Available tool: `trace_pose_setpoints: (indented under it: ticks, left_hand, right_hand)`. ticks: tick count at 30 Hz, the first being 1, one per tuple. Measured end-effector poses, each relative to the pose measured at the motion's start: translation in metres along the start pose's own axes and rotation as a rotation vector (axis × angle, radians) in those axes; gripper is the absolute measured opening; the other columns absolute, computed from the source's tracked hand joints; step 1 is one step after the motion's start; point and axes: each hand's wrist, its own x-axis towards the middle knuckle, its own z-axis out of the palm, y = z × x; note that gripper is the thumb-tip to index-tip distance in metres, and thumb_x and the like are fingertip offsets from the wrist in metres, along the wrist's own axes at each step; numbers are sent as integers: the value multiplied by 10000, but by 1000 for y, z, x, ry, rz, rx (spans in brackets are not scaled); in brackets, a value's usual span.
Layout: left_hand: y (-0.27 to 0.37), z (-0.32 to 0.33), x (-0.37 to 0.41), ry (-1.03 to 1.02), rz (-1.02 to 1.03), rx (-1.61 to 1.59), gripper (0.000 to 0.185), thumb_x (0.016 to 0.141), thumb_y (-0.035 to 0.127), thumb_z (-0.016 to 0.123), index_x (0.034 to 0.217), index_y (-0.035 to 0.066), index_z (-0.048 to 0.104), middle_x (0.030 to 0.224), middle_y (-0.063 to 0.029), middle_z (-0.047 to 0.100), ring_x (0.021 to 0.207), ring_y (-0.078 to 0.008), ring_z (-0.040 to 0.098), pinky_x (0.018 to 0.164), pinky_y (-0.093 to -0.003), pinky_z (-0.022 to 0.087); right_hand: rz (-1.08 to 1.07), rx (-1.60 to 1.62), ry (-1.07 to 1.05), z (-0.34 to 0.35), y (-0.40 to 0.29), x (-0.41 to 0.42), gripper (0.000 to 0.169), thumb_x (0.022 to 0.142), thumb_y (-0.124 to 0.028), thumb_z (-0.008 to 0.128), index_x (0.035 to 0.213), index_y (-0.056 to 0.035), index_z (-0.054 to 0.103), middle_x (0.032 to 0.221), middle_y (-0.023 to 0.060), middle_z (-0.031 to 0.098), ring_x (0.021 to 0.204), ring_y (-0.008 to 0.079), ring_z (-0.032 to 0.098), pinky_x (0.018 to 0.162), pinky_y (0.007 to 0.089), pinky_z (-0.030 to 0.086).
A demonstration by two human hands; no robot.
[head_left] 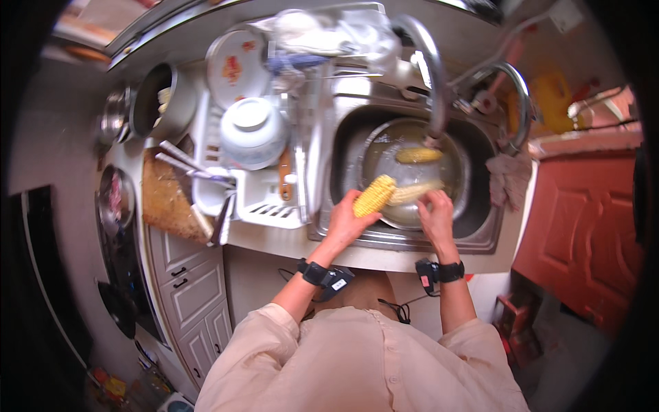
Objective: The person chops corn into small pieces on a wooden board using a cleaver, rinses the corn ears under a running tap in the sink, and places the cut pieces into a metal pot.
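My left hand (350, 220) is closed around a yellow corn cob (375, 196), held tilted over the near left rim of a metal basin (376, 141). The basin holds water and stands in the steel sink (342, 126). A second, paler corn cob (412, 193) lies in it, blurred, with its right end close to my right hand (436, 211). The fingers of that hand are bent above the basin's near edge; whether they touch the paler cob is unclear. Another yellow cob (418, 155) is in the water beneath the faucet (435, 98).
Left of the sink stands a white dish rack (267, 212) with a stack of bowls (253, 131) and a plate (238, 69). Farther left are a wooden cutting board (167, 198) and a deep pot (177, 105). A cloth (509, 177) hangs at the sink's right.
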Motion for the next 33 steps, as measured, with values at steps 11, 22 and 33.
trace_pose_setpoints:
  ticks: [11, 22, 33]
  left_hand:
    - [-52, -139, -94, -114, -38, 49, 640, 726, 339, 784, 1183, -38, 541, 1013, -169, 662, 927, -275, 648, 819, -339, 495]
    - [-202, -401, -133, 510, 75, 76, 598, 630, 310, 851, 1074, -17, 622, 1008, -163, 578, 962, -282, 582, 862, -367, 475]
    - [-277, -510, -80, 677, 113, 104, 487, 681, 216, 820, 1067, 15, 601, 1013, -155, 604, 981, -318, 580, 853, -386, 465]
  right_hand:
    - [-216, 33, -17, 28, -93, -77, 273, 727, 14, 647, 999, -17, 636, 1084, 154, 624, 1008, 343, 587, 890, 407, 462]
    - [-455, 186, -174, 198, -359, -99, 262, 755, -28, 674, 1010, -25, 616, 1023, 157, 618, 933, 361, 604, 795, 409, 500]
    - [-213, -234, -274, 343, -432, -38, 751, 679, -208, 809, 1270, -17, 387, 1007, 234, 587, 908, 416, 601, 761, 468, 492]
